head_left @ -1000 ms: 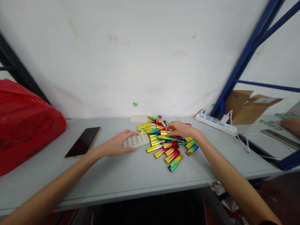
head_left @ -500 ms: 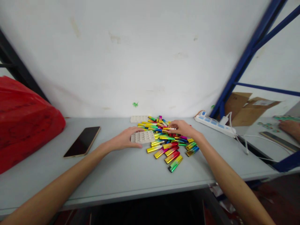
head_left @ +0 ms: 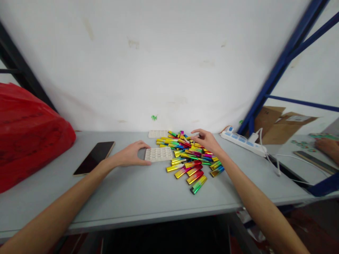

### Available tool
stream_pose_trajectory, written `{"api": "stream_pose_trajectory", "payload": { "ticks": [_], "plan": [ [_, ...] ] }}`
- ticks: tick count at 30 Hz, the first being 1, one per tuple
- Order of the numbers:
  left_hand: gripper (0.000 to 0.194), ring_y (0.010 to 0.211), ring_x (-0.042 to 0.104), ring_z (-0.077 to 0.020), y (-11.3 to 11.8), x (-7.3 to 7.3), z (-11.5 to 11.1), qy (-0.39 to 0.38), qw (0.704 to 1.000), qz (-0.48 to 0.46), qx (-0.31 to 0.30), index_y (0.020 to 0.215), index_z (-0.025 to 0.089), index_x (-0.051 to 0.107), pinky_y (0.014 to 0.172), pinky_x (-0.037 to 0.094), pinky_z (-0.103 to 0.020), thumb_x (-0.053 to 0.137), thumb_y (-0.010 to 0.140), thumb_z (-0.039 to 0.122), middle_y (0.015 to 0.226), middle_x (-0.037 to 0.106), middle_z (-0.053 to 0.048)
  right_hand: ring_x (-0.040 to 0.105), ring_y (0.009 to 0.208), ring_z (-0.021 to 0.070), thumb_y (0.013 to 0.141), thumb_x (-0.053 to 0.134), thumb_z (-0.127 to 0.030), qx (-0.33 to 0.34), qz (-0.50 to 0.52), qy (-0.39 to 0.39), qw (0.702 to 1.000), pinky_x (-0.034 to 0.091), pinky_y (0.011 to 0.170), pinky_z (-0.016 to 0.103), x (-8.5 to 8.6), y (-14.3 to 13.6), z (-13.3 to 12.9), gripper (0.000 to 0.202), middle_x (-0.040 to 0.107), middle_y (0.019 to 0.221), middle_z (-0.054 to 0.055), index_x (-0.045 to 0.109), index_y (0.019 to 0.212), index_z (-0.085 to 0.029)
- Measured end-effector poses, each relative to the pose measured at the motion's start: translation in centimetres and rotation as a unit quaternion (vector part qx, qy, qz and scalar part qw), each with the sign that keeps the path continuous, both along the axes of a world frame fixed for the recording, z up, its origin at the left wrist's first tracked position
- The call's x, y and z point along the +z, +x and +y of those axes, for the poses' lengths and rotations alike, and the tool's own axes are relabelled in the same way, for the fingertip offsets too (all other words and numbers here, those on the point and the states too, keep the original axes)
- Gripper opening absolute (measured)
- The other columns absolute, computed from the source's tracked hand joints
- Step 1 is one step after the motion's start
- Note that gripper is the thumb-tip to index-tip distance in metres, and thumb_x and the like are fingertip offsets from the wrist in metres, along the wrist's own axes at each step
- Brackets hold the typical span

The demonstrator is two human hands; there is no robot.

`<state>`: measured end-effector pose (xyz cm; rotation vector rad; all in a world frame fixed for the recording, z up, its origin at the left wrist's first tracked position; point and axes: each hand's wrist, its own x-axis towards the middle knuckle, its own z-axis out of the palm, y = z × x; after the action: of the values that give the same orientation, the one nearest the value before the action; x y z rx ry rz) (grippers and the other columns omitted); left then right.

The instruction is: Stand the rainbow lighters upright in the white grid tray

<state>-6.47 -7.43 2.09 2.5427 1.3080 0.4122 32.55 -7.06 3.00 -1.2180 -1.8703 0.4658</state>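
My left hand (head_left: 129,153) grips a pale studded tray (head_left: 159,154) by its left end, fingers at the far edge and thumb at the near edge. Just right of that tray spreads a pile of shiny lighters (head_left: 194,177) in gold, red, green, blue and purple. Over the back of the pile, my right hand (head_left: 208,140) is closed, with a small dark and silvery end showing at its fingertips. It looks like a lighter, mostly hidden by the fingers. A second pale tray (head_left: 156,134) lies behind, near the wall.
On the left are a phone (head_left: 94,158) and a large red plastic bag (head_left: 31,137). A white power strip (head_left: 242,141) with cables lies to the right. Beyond the blue frame (head_left: 278,70) are cardboard boxes (head_left: 286,125) and another person's hand (head_left: 327,148).
My left hand and the studded tray have shifted slightly left, with the fingers now farther back on the tray's end. My right hand has lifted and moved back from the pile's middle.
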Motion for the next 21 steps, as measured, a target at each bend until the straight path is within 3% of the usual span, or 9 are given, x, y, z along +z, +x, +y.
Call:
{"api": "stream_pose_trajectory", "payload": {
  "ticks": [5,10,13,17,21],
  "plan": [
    [0.074,0.119,0.064,-0.0307,-1.2,0.6,0.3,-0.009,1.000,0.016,0.009,0.126,0.021,0.067,0.106,0.048,-0.037,0.078,0.066,0.063,0.127,0.066,-0.010,0.048,0.062,0.0138,0.087,0.063,-0.072,0.029,0.120,-0.027,0.992,0.039,0.057,0.026,0.4,-2.2,-0.1,0.052,0.053,0.066,-0.003,0.063,0.080,-0.020],
    [0.075,0.116,0.064,-0.0320,-0.2,0.0,-0.1,0.006,1.000,0.016,0.000,0.122,0.022,0.068,0.103,0.049,-0.038,0.078,0.066,0.071,0.123,0.068,-0.010,0.060,0.071,0.0149,0.094,0.054,-0.071,0.152,0.165,-0.102,0.969,0.050,0.067,0.028,1.7,-4.6,-0.6,0.050,0.064,0.079,0.000,0.058,0.090,-0.022],
    [0.079,0.119,0.062,-0.0328,1.0,-0.7,-0.3,0.016,1.000,0.000,-0.004,0.123,0.021,0.067,0.105,0.048,-0.039,0.077,0.067,0.076,0.124,0.067,-0.011,0.052,0.057,0.0114,0.090,0.062,-0.070,0.203,0.209,-0.144,0.946,0.045,0.056,0.025,2.2,-6.3,-0.2,0.047,0.053,0.068,-0.006,0.055,0.095,-0.023],
    [0.079,0.123,0.059,-0.0325,2.3,-1.7,-0.7,0.020,0.999,-0.034,-0.011,0.126,0.020,0.065,0.109,0.046,-0.041,0.077,0.070,0.074,0.129,0.064,-0.012,0.024,0.044,0.0065,0.086,0.062,-0.076,0.190,0.271,-0.208,0.920,0.021,0.042,0.020,1.9,-8.8,0.5,0.054,0.029,0.058,-0.010,0.049,0.081,-0.023],
    [0.077,0.124,0.059,-0.0329,3.3,-2.3,-1.0,0.025,0.997,-0.066,-0.015,0.127,0.021,0.064,0.110,0.046,-0.044,0.076,0.072,0.074,0.129,0.063,-0.011,0.016,0.042,0.0060,0.092,0.041,-0.080,0.108,0.290,-0.263,0.914,0.014,0.040,0.020,0.6,-10.6,0.0,0.063,0.022,0.053,-0.009,0.039,0.066,-0.023]
  ]
}}
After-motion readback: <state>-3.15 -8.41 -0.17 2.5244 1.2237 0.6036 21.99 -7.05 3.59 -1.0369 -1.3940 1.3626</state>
